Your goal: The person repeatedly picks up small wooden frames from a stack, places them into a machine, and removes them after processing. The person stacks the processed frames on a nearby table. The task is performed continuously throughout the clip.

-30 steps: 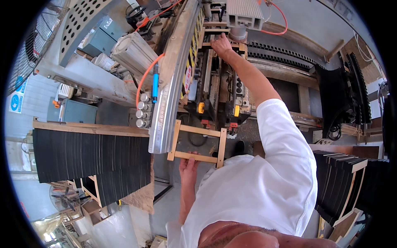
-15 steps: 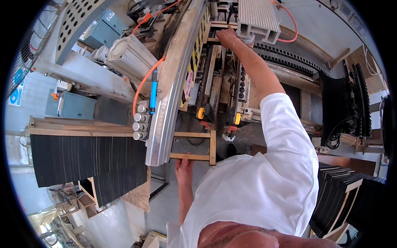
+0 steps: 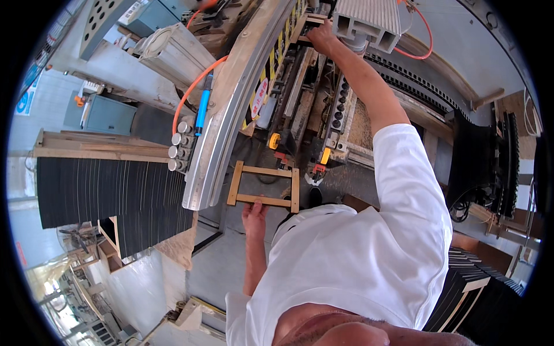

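Below the machine, my left hand (image 3: 254,218) is closed on the lower bar of a small rectangular wooden frame (image 3: 277,202). The frame has two long bars joined by two short end pieces, and all of it shows. My right arm stretches far forward into the machine. There my right hand (image 3: 321,38) is closed on a second wooden frame (image 3: 315,19), of which only part shows beside the striped guard rail. Its fingertips are partly hidden. Just right of that hand is a grey ribbed aluminium block (image 3: 369,23).
A long metal beam (image 3: 222,124) with yellow-black striping runs along the left, bearing a blue pen-like tube (image 3: 202,112) and an orange hose (image 3: 183,101). Rails with yellow knobs (image 3: 274,140) lie ahead. Stacks of black panels stand at left (image 3: 109,190) and lower right (image 3: 461,277).
The wooden frame in my left hand has come out from behind the metal beam, so its left end now shows. My right hand stays at the second frame. The whole view has shifted slightly.
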